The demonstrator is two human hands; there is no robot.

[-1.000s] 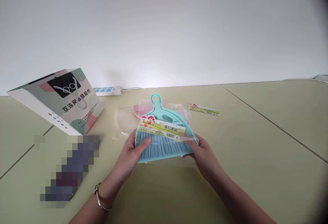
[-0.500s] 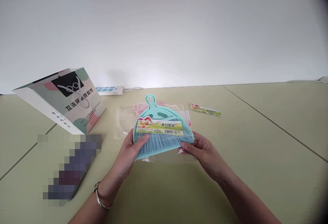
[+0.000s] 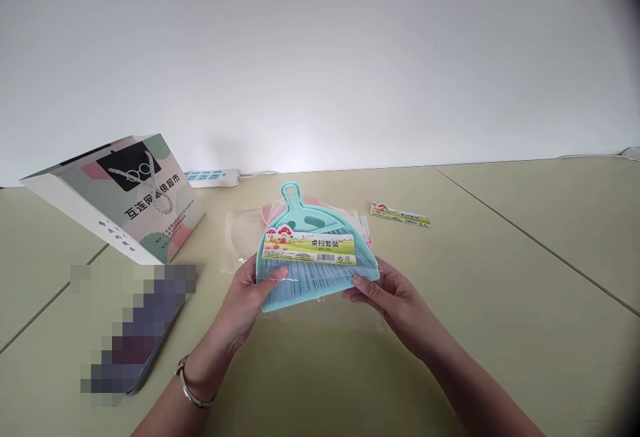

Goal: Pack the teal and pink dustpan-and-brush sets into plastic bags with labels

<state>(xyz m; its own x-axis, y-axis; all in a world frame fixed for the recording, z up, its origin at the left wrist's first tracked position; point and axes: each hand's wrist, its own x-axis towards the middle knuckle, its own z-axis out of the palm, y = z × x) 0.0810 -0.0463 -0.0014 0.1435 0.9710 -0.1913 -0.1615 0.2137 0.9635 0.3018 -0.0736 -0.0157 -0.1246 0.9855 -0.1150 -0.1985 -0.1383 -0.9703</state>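
A turquoise dustpan and brush set (image 3: 320, 285) in a clear plastic bag is held up at the middle of the head view, its handle pointing away from me. A printed label (image 3: 309, 248) with red mushrooms lies across its front. My left hand (image 3: 253, 293) grips the left lower edge, thumb on the bristles. At the right lower corner my right hand (image 3: 387, 290) pinches the set and its bag between thumb and fingers. Behind it lie a partly hidden pink item (image 3: 271, 211) and more clear plastic wrap (image 3: 235, 240).
On the left stands a paper gift bag (image 3: 175, 223) with rope handles. A phone-like object (image 3: 145, 337), blurred out, lies in front of it. A white power strip (image 3: 215, 177) is by the wall. A loose printed label strip (image 3: 400, 215) lies to the right on the table (image 3: 500, 277).
The dustpan and brush set has shifted slightly left and toward me, its plastic lying closer around the lower edge. Both hands keep their grip.
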